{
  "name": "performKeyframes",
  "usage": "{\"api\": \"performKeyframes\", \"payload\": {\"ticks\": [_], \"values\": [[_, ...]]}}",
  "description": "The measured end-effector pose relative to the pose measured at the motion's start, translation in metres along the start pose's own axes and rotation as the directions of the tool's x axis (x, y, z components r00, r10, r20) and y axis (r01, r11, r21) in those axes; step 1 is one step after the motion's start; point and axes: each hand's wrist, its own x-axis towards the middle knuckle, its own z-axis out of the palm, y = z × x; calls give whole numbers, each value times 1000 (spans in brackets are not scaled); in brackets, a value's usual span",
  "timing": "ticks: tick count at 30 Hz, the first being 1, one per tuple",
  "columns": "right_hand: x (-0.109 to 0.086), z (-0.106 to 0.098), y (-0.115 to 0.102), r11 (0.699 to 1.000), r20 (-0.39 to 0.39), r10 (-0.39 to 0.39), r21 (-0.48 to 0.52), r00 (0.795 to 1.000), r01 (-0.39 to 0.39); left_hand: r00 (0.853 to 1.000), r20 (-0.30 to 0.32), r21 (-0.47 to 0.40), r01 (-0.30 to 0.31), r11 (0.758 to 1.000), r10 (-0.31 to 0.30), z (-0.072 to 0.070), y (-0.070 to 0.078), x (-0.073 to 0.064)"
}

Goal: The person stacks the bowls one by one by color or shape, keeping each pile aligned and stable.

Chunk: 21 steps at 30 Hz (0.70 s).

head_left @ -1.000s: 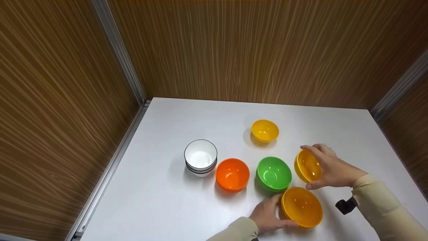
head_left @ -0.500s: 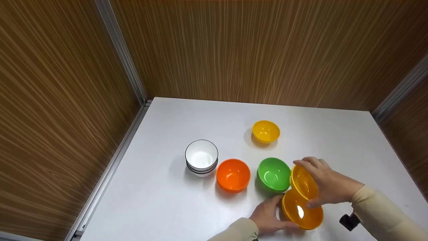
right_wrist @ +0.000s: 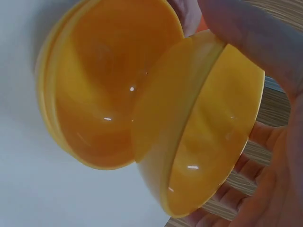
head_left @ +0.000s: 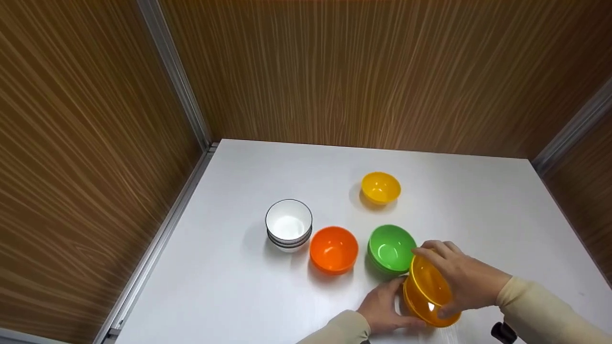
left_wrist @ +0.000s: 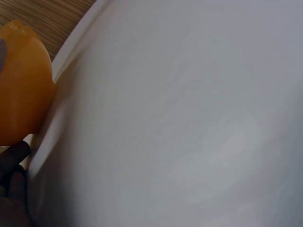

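My right hand (head_left: 461,279) grips a yellow bowl (right_wrist: 215,137) by its rim, thumb on one side and fingers on the other. That bowl is tilted and partly inside the mouth of another yellow bowl (right_wrist: 99,113), whose doubled rim shows two nested together. My left hand (head_left: 385,308) holds this lower stack from the left, thumb at its near side and fingers at its far side. In the left wrist view, only part of a yellow bowl (left_wrist: 23,90) and some dark fingers show at the left edge. A green bowl stack (head_left: 392,248) stands just behind the yellow ones.
An orange bowl (head_left: 333,250) stands left of the green ones. Farther left is a stack of white bowls (head_left: 288,222) with dark rims. A smaller yellow bowl (head_left: 380,188) sits toward the back of the white table (head_left: 229,296). Wood-grain panels (head_left: 358,71) enclose the table.
My right hand has brought its yellow bowl toward me and slightly left, from beside the green stack to inside the lower yellow bowl's mouth. My left hand stays in place.
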Motion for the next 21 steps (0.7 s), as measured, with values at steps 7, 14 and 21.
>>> {"api": "performKeyframes", "payload": {"ticks": [7, 14, 21], "values": [[-4, 7, -3, 998, -27, -56, -25, 998, 56, 999, -19, -18, -30, 999, 29, 2, 0, 0], [-6, 14, -1, 996, -22, -88, -32, 996, 87, 998, -43, 21, -45, 999, 46, 2, 0, -1], [-9, 21, 1, 993, -49, -101, -57, 994, 99, 999, -28, -2, -15, 1000, 15, 2, 1, -2]]}}
